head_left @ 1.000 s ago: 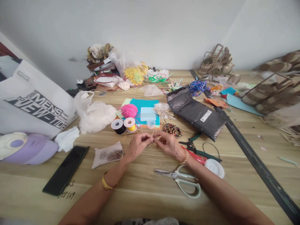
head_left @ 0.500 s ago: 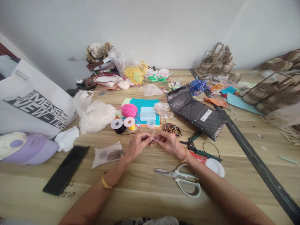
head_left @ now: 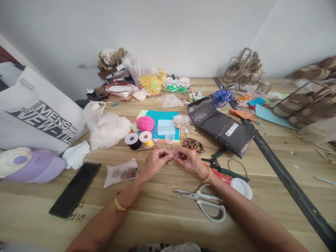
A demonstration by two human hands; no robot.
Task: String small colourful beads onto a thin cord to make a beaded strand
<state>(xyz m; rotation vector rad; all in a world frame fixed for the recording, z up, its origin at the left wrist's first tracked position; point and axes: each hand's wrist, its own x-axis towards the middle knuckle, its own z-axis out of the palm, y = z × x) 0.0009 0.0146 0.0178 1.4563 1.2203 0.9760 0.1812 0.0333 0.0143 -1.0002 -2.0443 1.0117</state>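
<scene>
My left hand and my right hand meet over the middle of the table, fingertips almost touching. Both pinch a thin pale cord, whose ends stick up between them. A few small dark beads show under the fingertips, mostly hidden. Just beyond my right hand lies a coil of multicoloured beads. Scissors with pale green handles rest below my right hand. Left of my left hand is a small mesh pouch with beads inside. Two spools, one of black thread and one of yellow thread, stand beyond it.
Pink yarn sits on blue paper. A black bubble mailer lies to the right, near green-handled pliers and a white spool. A black phone and plastic bag are on the left.
The cord's upright loop between my hands has spread into separate strands. My fingertips have shifted slightly; both hands stay in nearly the same place.
</scene>
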